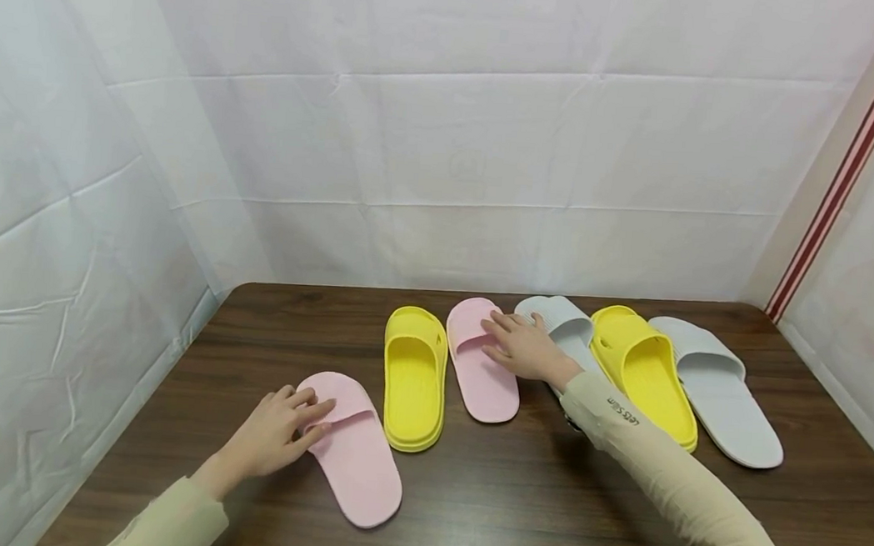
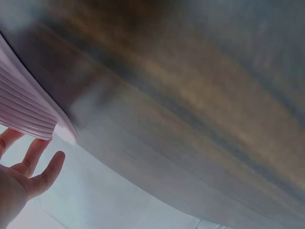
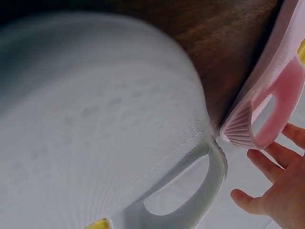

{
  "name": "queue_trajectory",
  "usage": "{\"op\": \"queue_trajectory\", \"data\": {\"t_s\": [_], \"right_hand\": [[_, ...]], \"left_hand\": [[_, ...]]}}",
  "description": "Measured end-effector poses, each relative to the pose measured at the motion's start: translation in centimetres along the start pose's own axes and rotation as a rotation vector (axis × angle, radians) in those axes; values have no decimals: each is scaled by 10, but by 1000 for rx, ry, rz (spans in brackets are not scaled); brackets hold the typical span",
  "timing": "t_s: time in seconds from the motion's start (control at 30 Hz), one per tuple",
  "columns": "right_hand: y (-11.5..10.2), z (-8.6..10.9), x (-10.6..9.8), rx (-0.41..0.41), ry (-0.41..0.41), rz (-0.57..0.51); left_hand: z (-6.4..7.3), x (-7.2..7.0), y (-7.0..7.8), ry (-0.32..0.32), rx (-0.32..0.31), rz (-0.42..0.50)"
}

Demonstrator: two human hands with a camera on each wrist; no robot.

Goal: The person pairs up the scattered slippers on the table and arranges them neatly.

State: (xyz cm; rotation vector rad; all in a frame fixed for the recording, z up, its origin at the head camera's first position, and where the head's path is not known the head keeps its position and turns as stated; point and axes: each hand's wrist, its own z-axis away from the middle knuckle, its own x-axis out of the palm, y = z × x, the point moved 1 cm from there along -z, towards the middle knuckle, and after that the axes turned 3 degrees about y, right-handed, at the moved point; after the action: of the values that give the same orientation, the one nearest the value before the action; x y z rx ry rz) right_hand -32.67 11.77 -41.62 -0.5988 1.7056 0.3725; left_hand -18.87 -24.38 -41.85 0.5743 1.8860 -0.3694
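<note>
Head view: your left hand touched pink slipper, right hand its mate, fingers relaxed; overhanging sleeve risked nudging 1-o'clock grey slipper.

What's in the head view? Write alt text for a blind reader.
A person's left hand touches one pink slipper, their right hand a second pink slipper, on a dark wooden table. A yellow slipper lies between them; farther right are a gray slipper, second yellow slipper and second gray slipper.

FREE: near-middle tabletop | BLOCKED: yellow slipper between pink slippers; right sleeve across right half
</note>
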Motion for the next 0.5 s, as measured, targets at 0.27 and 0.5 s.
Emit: {"op": "queue_trajectory", "data": {"t_s": [0.27, 0.5], "right_hand": [[1, -1, 3, -6, 3, 16], [2, -1, 5, 2, -9, 19]], "left_hand": [[14, -1, 17, 26, 21, 6], [22, -7, 30, 52, 79, -13]]}}
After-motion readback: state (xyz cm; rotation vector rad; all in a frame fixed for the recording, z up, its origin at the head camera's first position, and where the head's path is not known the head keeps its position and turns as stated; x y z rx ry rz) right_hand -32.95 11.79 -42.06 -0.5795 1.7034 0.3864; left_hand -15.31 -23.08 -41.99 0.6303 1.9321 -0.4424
